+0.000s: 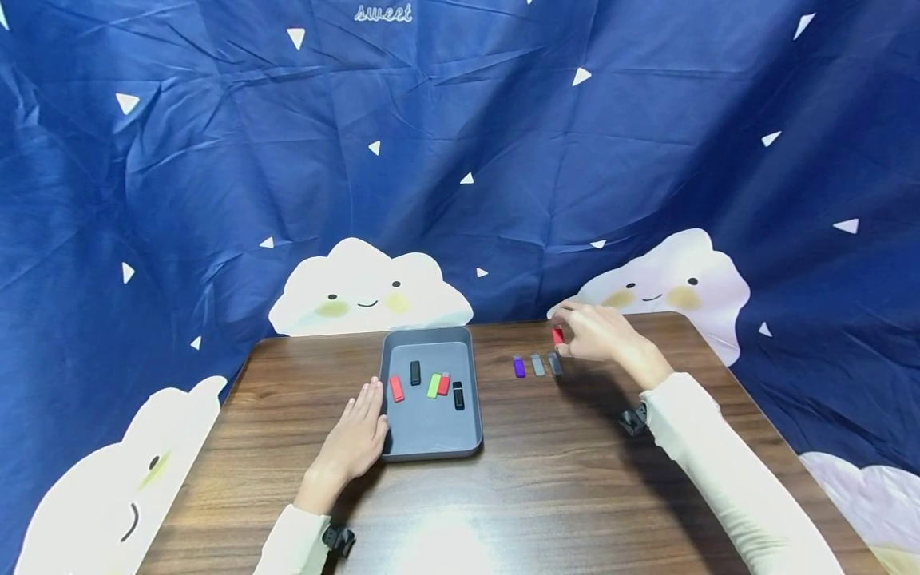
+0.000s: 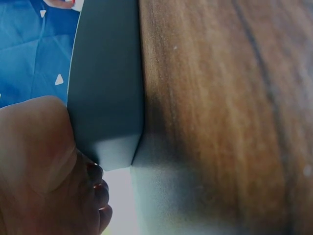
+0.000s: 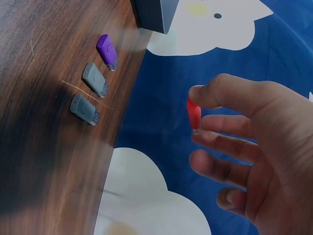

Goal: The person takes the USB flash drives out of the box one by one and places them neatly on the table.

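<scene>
Between thumb and fingers my right hand pinches a red USB stick, held above the table's far right part. Just left of it lie a purple USB stick and two grey USB sticks, side by side in a row. My left hand rests against the left wall of a grey tray, its fingers straight along the side. Inside the tray are several USB sticks: a red one, a black one, a green one beside another red one, and a second black one.
The wooden table ends at a back edge just behind the tray and the row of sticks. Behind it hangs a blue curtain with white clouds and triangles. Each wrist wears a small black camera.
</scene>
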Tool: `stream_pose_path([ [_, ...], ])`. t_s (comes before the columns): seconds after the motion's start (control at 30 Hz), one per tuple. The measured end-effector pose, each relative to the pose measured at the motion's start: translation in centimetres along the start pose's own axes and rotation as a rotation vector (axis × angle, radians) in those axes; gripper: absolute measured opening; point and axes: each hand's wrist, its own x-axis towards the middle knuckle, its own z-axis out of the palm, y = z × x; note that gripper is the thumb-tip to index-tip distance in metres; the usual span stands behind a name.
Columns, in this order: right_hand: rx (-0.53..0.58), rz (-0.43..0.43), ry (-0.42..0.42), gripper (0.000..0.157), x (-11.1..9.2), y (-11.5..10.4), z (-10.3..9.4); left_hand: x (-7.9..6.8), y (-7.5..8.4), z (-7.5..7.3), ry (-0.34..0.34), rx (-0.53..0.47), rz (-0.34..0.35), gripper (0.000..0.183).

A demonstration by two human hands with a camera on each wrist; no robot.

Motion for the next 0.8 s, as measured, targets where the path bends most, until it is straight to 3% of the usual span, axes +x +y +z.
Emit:
stream_pose_path([
  [0.8, 0.000, 0.042, -0.075, 0.027, -1.7, 1.9, 0.0, 0.0, 0.1, -0.1, -0.020, -0.001, -0.008, 0.061],
])
